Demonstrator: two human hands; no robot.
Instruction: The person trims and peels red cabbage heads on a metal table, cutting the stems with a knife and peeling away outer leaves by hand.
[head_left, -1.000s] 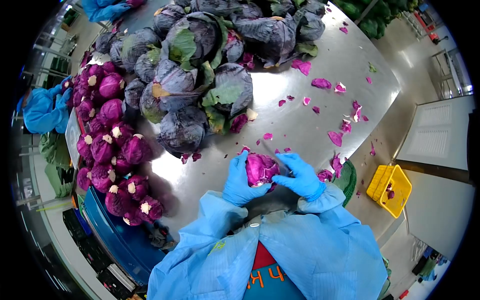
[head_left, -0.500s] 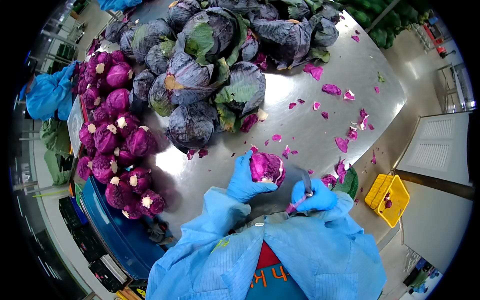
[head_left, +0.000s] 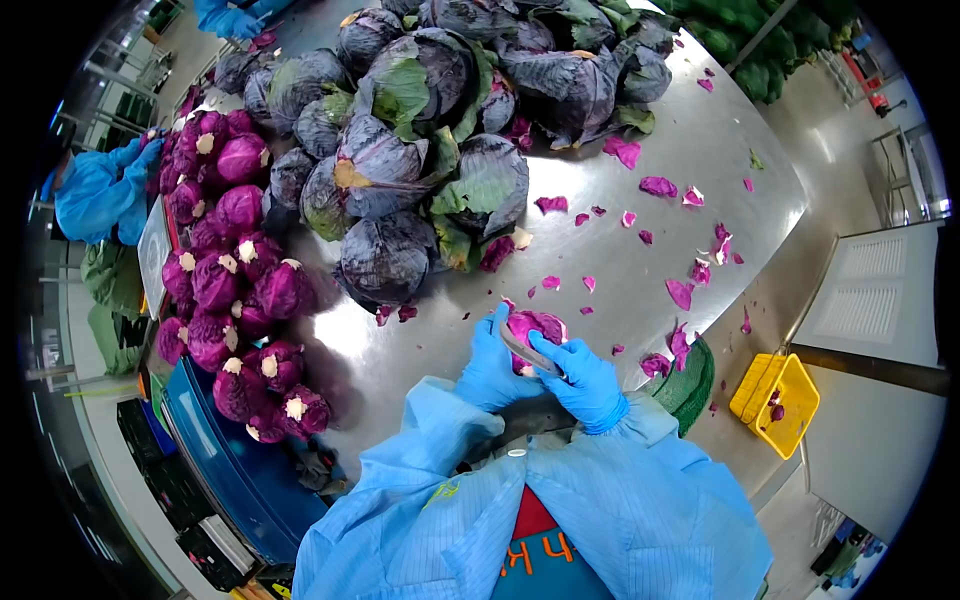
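Wrapped around a small red cabbage (head_left: pixel 543 324) from its left side, my left hand (head_left: pixel 488 362) wears a blue glove. My right hand (head_left: pixel 588 384), gloved the same way, grips a knife whose grey blade (head_left: pixel 522 348) lies across the near face of that cabbage. The knife's handle is hidden in my fingers. Just beyond my hands, purple leaf scraps (head_left: pixel 551 283) are scattered on the metal table (head_left: pixel 420 345).
Trimmed red cabbages (head_left: pixel 285 288) are piled at the left. Untrimmed dark cabbages (head_left: pixel 383 255) fill the far side. A green bundle (head_left: pixel 690 385) lies at the right edge, near a yellow basket (head_left: pixel 783 400). People in blue (head_left: pixel 108 190) stand at the left and far end.
My right hand has moved left and up, bringing the knife from beside the cabbage onto it. A purple leaf scrap has appeared farther out on the table.
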